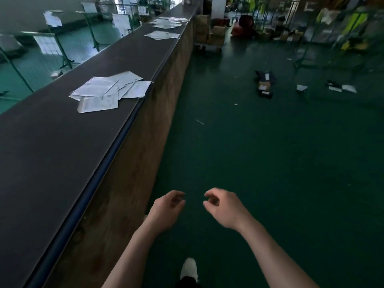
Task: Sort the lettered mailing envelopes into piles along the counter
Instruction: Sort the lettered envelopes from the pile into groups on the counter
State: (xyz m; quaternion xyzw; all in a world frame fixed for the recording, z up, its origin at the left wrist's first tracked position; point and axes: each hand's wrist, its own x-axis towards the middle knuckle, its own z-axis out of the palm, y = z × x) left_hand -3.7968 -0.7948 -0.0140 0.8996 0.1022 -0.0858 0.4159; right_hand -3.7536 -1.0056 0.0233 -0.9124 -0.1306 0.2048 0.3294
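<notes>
Nothing is held: the left hand (167, 206) and right hand (223, 206) hang with fingers loosely curled. Probably a between-envelopes step; next, white paper envelopes (110, 91) on the dark counter (52, 146), at ten o'clock, should be reached.

The counter (62, 142) has a dark, smooth, matt top and a brown wood-grain front. Pale paper envelopes (108, 90) lie on it. The green floor (270, 163) beside the counter looks smooth.
</notes>
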